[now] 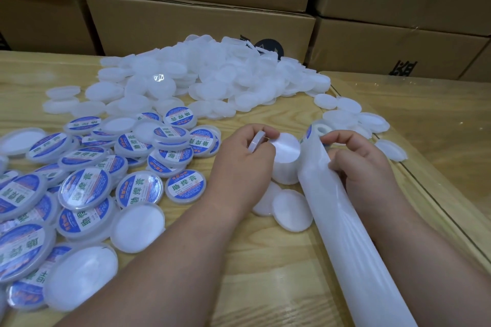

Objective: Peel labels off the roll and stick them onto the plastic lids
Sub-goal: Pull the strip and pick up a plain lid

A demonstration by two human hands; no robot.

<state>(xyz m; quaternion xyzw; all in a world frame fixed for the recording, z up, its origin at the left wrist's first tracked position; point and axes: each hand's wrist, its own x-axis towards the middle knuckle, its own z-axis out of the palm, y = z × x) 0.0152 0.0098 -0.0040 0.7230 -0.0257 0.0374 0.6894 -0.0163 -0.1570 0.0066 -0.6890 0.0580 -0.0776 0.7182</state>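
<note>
On the table (pixel 265 260), left hand (pixel 239 164) gripping a bare lid (pixel 256 142). Right hand (pixel 356 164) pinching the label strip (pixel 342 220). Best peeled slowly, pressed flat.

A single wide-angle view from the person's head looks forward and steeply down, close over the pale wooden table (pixel 260 268). Both forearms enter from the bottom edge and reach toward the frame's centre. Stacked brown cardboard boxes (pixel 202 26) fill the top of the frame, curved by the lens.
</note>
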